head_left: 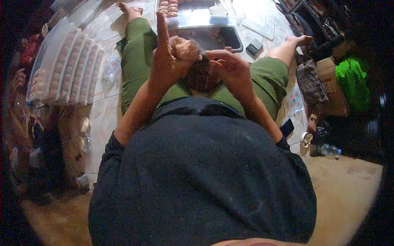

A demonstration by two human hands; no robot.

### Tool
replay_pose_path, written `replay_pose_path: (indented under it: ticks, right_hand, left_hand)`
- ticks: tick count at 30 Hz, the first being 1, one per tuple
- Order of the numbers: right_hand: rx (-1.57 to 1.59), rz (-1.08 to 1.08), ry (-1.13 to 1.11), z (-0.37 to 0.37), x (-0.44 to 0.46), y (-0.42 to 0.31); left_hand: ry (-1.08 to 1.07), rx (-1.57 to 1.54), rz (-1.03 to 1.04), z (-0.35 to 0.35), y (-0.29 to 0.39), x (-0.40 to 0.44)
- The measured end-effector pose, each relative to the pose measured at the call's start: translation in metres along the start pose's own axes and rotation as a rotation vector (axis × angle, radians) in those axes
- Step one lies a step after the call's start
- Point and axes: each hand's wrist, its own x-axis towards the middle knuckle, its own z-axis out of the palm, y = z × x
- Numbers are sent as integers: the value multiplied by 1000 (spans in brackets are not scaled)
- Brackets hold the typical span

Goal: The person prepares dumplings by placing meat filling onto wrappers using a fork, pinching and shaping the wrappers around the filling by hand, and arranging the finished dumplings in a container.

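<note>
My left hand (169,57) is raised over my lap with one finger stretched straight up. Its other fingers curl around a pale brown lump (184,47) whose kind I cannot make out. Close on its right, my right hand (232,67) has its fingers bent and pressed together. A dark, blurred thing (200,64) shows between the two hands; I cannot tell what it is or which hand holds it. Beyond them lies a dark tray (234,39) with a brownish mass inside.
A clear container (197,21) with rows of brownish balls (168,7) stands at the far end. Stacked clear boxes (61,61) of round pieces are on the left. On the right are a small dark box (254,47), a phone (287,127) and a plastic bottle (329,150).
</note>
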Motion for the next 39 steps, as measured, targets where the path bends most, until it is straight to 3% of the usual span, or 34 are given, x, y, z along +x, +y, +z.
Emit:
replay_pose_path:
  ticks: [2,5,8,11,14,17,20,23,24,25,28,29,31,35,38,39]
  right_hand:
    - [-322,-306,-17,3,6,-5]
    - [-480,-466,49,-2,10,-10]
    - [-535,-608,-47,-3,11,-13]
    - [-598,-615,-17,-2,17,-15]
    - [-597,-566,-18,-3,17,-21]
    - [-509,-479,85,-8,20,-25]
    - [-537,-428,-41,-10,18,-21]
    - [-543,-451,-63,-13,19,-20]
    - [-553,-474,-45,-14,19,-20]
    - [-476,-348,10,-15,18,-21]
    - [-307,-1,122,-17,11,-28]
    - [-251,28,114,-16,9,-23]
    - [-138,88,99,-13,3,-2]
    - [-347,-306,-30,-3,5,4]
    - [-514,-461,1,-2,10,-4]
    - [-526,-487,32,-4,12,-1]
  left_hand:
    - [33,228,13,-2,0,0]
    - [-88,70,182,-2,-23,3]
    - [-172,-436,-208,-4,-13,-2]
    - [-81,-427,-80,1,-5,-2]
    - [-101,48,53,-1,-23,-2]
    - [-59,200,51,1,-14,-7]
    - [-37,-36,-104,-1,-2,-6]
    - [30,240,70,1,-10,-3]
    - [-50,207,57,-1,-14,-2]
    - [-133,174,44,-4,-18,-2]
    - [-88,-110,53,4,-28,-3]
    - [-24,-233,65,8,-30,-3]
    - [44,-192,14,11,-23,-3]
    - [-82,204,-13,-1,-7,-4]
    - [-177,-161,-25,-7,-21,-3]
    - [-194,-297,-119,-7,-21,-3]
